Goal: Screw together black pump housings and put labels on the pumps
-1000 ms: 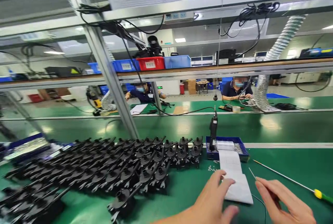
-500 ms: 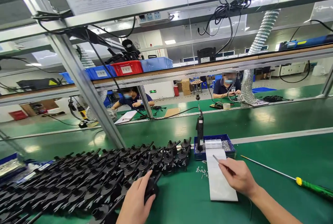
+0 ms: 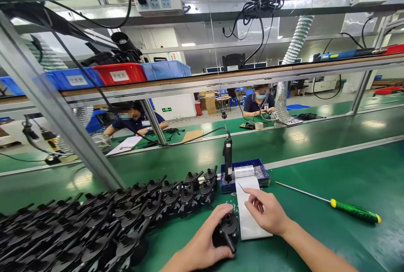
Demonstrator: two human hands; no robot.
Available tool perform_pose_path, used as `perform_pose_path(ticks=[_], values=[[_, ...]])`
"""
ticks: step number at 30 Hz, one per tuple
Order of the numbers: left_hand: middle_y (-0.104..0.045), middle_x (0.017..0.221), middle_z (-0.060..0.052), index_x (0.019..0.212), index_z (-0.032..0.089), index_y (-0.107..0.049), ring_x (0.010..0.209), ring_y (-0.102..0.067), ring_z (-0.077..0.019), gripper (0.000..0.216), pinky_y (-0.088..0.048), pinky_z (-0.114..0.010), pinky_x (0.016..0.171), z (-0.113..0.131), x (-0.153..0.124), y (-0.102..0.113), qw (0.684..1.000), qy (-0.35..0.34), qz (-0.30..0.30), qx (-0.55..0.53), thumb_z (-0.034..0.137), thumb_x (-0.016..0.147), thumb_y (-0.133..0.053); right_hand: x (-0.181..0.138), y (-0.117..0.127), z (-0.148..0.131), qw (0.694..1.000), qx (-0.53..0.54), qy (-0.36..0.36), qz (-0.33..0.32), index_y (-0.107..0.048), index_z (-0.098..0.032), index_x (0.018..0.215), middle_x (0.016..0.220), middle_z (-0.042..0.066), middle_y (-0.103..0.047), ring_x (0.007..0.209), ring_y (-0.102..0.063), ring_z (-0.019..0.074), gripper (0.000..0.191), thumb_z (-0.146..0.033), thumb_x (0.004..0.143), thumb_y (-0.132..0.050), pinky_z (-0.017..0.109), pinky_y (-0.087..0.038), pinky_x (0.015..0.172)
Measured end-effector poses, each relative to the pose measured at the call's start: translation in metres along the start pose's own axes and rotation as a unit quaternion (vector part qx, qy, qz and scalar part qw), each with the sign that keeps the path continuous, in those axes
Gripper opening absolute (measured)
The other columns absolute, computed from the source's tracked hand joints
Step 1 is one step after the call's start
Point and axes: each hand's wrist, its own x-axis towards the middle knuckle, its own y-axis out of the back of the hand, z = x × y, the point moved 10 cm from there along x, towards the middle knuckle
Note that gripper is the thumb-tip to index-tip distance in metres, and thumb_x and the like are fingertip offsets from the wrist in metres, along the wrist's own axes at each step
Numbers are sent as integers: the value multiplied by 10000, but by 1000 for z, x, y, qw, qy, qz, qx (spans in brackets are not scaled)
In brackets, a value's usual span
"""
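My left hand (image 3: 205, 238) is closed around a round black plastic housing (image 3: 227, 232) with a short tube on top and a side spout, at the front of the green bench. My right hand (image 3: 267, 212) pinches a thin grey metal piece (image 3: 241, 187); its tip pokes out past the fingers, and most of it is hidden. Under that tip lies a white strip (image 3: 252, 228), partly draped over a blue tray (image 3: 264, 182) of small metal screws. Several loose small parts (image 3: 232, 201) are scattered between the housing and the strip.
Many similar black housings (image 3: 123, 240) stand in rows at left. An electric screwdriver (image 3: 227, 158) hangs upright over the tray. To the right lies a green-handled screwdriver (image 3: 355, 211). A metal post (image 3: 59, 103) rises at left. Two people work beyond the bench.
My left hand has brought the black housing right, away from the rows and beside the white strip. My right hand stays over the strip with the metal piece. The view has shifted right.
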Motion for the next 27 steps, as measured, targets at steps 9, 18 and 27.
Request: perform_pose_path(ticks=[9,18,27], values=[[-612,1387,-125,1423,255,-563,1261,-601,-301,808,-460,-420,1105,-36,3,-1,924,62,80,-369,574,779,-933,-19,-34,3,961,186,-206,-13,-670,-190,877,602,-35,-529,481,-424,113,444,-589,1066,-627,238,-356,462],[-628,1277,-82,1379,270,-638,1166,-570,-231,693,-435,-359,1043,-28,6,-2,893,63,37,-444,550,816,-929,-37,-82,4,881,290,-353,-121,-543,-213,839,566,-84,-411,507,-322,94,711,-916,884,-634,236,-238,489],[-613,1329,-63,1395,292,-620,1245,-548,-229,654,-403,-352,1094,-22,8,-3,908,48,1,-416,605,875,-864,-40,-97,8,873,292,-363,-142,-546,-214,838,537,-102,-390,499,-283,94,684,-888,905,-644,259,-200,498]])
